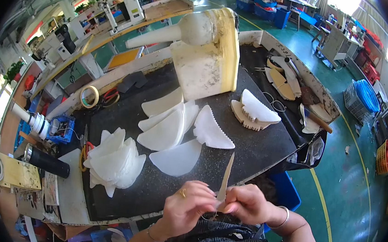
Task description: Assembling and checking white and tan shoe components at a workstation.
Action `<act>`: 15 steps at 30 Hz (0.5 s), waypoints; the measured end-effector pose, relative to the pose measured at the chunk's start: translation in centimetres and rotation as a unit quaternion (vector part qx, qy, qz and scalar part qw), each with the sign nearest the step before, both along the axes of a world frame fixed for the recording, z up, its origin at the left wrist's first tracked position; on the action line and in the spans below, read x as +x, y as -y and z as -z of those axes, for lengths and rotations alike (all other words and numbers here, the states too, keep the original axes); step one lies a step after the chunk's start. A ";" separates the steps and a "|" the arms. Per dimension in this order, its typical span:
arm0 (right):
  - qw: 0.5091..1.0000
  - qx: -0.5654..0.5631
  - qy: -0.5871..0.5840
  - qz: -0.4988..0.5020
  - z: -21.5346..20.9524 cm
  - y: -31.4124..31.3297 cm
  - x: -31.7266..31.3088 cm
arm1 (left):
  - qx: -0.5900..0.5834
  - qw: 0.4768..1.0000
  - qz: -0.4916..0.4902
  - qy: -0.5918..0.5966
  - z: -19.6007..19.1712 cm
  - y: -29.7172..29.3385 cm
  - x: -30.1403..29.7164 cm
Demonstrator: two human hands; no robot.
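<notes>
My left hand point(190, 205) and right hand point(248, 204) are curled nearly closed, fingertips pinching the lower end of a thin off-white piece point(226, 178) pointing upward between them, near the black-topped counter point(265, 148).

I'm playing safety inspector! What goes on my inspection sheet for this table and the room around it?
Surface: dark tabletop, dusted with pale specks.
Job things: thin pale piece in hand; white scalloped-edged piece, white half-moon piece and fanned white stack on the tabletop.
Clutter: tape roll, scissors and black flask, all toward the left.
Hands: left hand and right hand pinch the thin pale piece's lower end.
Cables: thin pale strand by the blue basket, maybe a cord.
Surroundings: green floor with yellow lines.
</notes>
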State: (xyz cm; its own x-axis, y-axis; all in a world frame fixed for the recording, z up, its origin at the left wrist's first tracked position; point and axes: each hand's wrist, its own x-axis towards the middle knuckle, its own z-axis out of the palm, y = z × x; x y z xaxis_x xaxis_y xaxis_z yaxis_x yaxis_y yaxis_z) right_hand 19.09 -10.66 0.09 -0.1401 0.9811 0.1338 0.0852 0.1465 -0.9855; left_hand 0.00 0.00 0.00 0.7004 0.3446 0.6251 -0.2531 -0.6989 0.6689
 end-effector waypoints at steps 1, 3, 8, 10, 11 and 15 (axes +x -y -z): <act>0.998 0.006 -0.069 -0.003 -0.2 -0.3 0.2 | -0.168 0.984 -0.043 -0.029 0.3 0.4 -0.4; 0.969 0.118 -0.214 0.020 1.5 -0.9 0.5 | -0.351 0.930 -0.092 -0.066 1.1 1.2 -0.6; 0.888 -0.078 -0.432 0.134 1.3 0.8 2.7 | -0.668 0.735 -0.017 0.119 0.3 -1.2 -0.5; 0.958 -0.121 -0.211 0.152 0.1 1.1 4.2 | -0.633 0.764 -0.022 0.119 0.8 -1.5 -1.7; 0.973 -0.153 -0.109 0.134 -0.3 1.3 5.1 | -0.589 0.799 -0.034 0.114 1.0 -1.4 -2.2; 0.958 -0.245 0.115 0.094 0.2 3.0 8.5 | -0.578 0.789 -0.142 0.153 0.0 -2.0 -2.3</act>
